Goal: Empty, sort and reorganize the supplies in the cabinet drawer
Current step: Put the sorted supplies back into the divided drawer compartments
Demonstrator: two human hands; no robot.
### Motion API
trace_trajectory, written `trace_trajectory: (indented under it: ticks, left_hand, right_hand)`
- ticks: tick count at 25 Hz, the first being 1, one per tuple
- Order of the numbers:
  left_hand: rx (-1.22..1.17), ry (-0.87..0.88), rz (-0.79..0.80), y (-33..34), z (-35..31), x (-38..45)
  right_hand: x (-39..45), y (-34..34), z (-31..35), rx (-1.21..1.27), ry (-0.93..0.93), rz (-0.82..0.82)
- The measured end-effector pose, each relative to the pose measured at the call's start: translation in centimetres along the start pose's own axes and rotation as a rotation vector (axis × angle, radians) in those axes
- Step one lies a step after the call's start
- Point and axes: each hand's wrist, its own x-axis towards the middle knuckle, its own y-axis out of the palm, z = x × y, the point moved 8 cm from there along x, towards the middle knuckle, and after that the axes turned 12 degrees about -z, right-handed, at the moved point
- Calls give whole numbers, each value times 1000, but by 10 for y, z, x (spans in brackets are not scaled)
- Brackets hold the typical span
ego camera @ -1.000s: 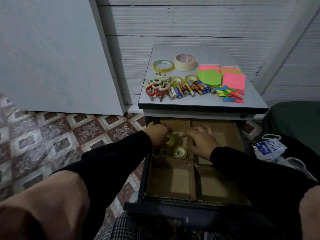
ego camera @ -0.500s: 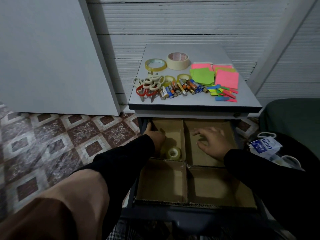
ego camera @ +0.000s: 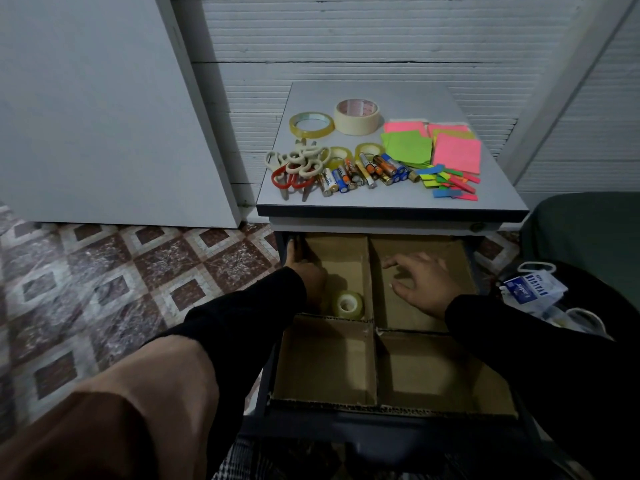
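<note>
Cardboard drawer [ego camera: 375, 362]; one tape roll [ego camera: 347, 304]

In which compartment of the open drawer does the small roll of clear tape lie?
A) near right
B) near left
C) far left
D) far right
C: the small tape roll lies in the far left compartment of the drawer, beside the left hand; the right hand rests in the far right one.

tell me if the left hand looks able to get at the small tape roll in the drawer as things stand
Probably yes. The left hand is in the same back-left compartment as the small tape roll, right beside it, and nothing lies between them. The right hand rests flat in the next compartment, out of the way.
</note>
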Motion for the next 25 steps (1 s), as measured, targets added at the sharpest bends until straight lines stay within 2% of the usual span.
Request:
trace_trajectory:
  ticks: [6,10,14,17,22,25]
  left_hand:
    - [-38,-23,26,9,3,-1]
    - [-68,-24,-12,-4,3,-10]
    - [-272,-38,-188,-38,13,-29]
    - [-467,-53,-263,-69,23,-46]
    - [-453,-8,-500,-127,39,-61]
    - [-421,-9,-590,-155,50,-57]
  right_hand:
    - [1,0,5,-33,32,38]
    - [-3,-13,16,-43,30,37]
    - [-2,-31,30,-49,6,-2]
    - [3,-45,40,-20,0,-12]
    - [16,-81,69,97,-83,-38]
    - [34,-102,78,63,-139,-44]
